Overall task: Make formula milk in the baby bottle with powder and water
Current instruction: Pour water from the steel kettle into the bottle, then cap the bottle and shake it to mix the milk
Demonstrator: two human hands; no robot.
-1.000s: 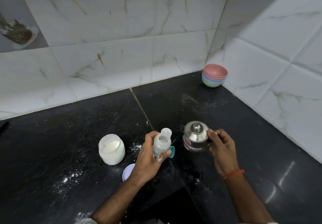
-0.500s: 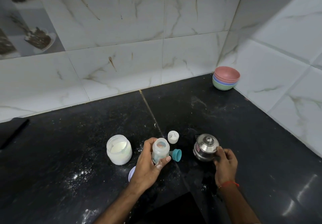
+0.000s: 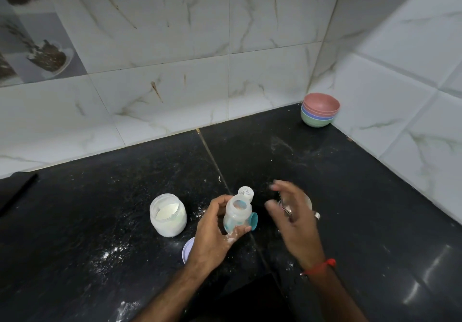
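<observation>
Gripping the uncapped translucent plastic baby bottle (image 3: 236,215) upright at centre, the left hand (image 3: 215,234) is steadying it for filling, while the right hand (image 3: 295,215), fingers spread and empty, is hovering over the steel kettle (image 3: 306,202) at three o'clock, the open glass powder jar (image 3: 168,214) standing at nine o'clock.

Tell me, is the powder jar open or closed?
Open: the powder jar has no lid on, and white powder shows through its mouth.
</observation>
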